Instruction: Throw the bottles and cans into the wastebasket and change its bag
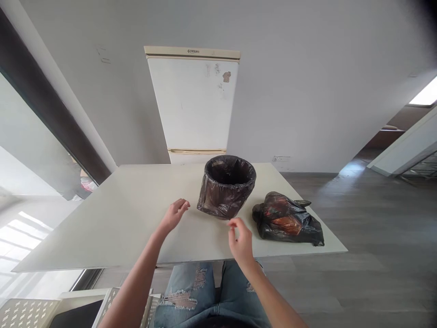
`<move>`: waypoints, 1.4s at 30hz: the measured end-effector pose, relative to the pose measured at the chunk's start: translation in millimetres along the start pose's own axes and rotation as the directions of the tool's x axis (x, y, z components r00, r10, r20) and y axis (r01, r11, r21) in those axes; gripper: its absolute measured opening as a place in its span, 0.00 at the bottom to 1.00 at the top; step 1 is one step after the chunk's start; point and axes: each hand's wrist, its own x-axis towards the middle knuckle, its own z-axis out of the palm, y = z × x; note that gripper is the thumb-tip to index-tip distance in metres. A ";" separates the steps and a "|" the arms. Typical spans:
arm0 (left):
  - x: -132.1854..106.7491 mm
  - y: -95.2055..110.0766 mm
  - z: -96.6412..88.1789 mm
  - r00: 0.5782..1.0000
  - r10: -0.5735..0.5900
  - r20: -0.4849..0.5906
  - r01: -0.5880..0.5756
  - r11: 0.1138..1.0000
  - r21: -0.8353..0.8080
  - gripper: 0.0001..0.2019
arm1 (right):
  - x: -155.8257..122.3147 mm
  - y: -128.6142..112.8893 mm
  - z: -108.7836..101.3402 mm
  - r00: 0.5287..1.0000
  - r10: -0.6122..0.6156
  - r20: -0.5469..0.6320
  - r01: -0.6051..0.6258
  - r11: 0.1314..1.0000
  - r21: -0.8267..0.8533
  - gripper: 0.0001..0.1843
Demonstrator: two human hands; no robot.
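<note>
A round bin (223, 198) stands upright on the white table (136, 205), lined with a dark, shiny plastic bag folded over its rim. To its left is my left hand (175, 215), open, its fingers loosely stretched toward the bin without touching it. My right hand (241, 239) hovers by the bin's lower front, thumb and bent fingers apart, holding nothing. Just right of that hand lies a filled black plastic bag (285, 219), its neck gathered at the left end. Reddish and orange contents show through the thin plastic, but I cannot tell what they are.
Behind the table a white refrigerator (196, 100) stands against the grey wall (290, 91). The table's right edge is close to the filled bag. A light perforated plastic piece (27, 312) is at the lower left. Grey wooden flooring (358, 218) stretches to the right.
</note>
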 end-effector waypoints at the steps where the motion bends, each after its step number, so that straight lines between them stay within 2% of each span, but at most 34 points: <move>1: 2.5 -6.9 -3.7 1.000 -0.028 0.007 0.028 0.998 0.052 0.27 | 0.4 -10.9 0.6 0.988 -0.026 0.151 0.011 0.995 0.102 0.13; 3: 6.0 -17.2 -5.2 0.997 -0.077 -0.011 0.078 0.988 0.131 0.26 | 7.7 -30.8 4.2 0.912 -0.067 0.405 -0.072 0.945 0.319 0.22; 4: 6.8 -20.5 -3.5 0.996 -0.091 -0.022 0.094 0.981 0.171 0.24 | 14.1 -38.1 6.9 0.876 -0.074 0.476 -0.135 0.911 0.391 0.27; 6: 6.6 -24.2 2.2 0.995 -0.100 -0.030 0.104 0.965 0.239 0.21 | 30.5 -45.0 12.4 0.834 -0.059 0.548 -0.228 0.868 0.441 0.36; 8: 5.0 -25.3 7.0 0.995 -0.098 -0.021 0.100 0.954 0.283 0.20 | 48.1 -42.6 16.6 0.820 -0.021 0.572 -0.261 0.876 0.407 0.40; 11: 3.1 -26.1 8.2 0.994 -0.106 -0.003 0.101 0.945 0.312 0.20 | 70.8 -27.2 18.5 0.840 0.022 0.542 -0.241 0.910 0.337 0.42; 16: 4.2 -30.4 5.1 0.993 -0.121 0.011 0.112 0.942 0.316 0.20 | 95.4 8.3 13.9 0.909 0.072 0.410 -0.192 0.946 0.260 0.46; 21: 5.3 -34.7 6.2 0.992 -0.125 0.021 0.113 0.944 0.309 0.20 | 118.6 39.8 7.7 0.943 0.146 0.300 -0.204 0.963 0.175 0.52; 27: 5.4 -35.5 6.7 0.992 -0.130 0.007 0.122 0.946 0.301 0.20 | 136.1 66.7 -5.6 0.951 0.270 0.153 -0.283 0.956 0.077 0.53; 32: 4.9 -36.4 7.8 0.992 -0.127 0.005 0.120 0.947 0.297 0.20 | 143.2 83.3 -21.4 0.955 0.286 0.081 -0.290 0.956 0.047 0.55; 37: 4.9 -37.7 8.1 0.992 -0.122 0.012 0.113 0.948 0.297 0.20 | 141.1 77.6 -24.8 0.966 0.259 0.018 -0.259 0.966 0.018 0.53; 40: 4.7 -36.0 7.0 0.992 -0.123 0.015 0.113 0.948 0.297 0.20 | 121.1 53.7 -23.4 0.975 0.217 0.049 -0.216 0.976 -0.018 0.48; 42: 4.1 -34.1 5.9 0.992 -0.124 0.016 0.114 0.948 0.298 0.19 | 103.9 31.0 -29.6 0.986 0.147 0.073 -0.142 0.987 -0.070 0.42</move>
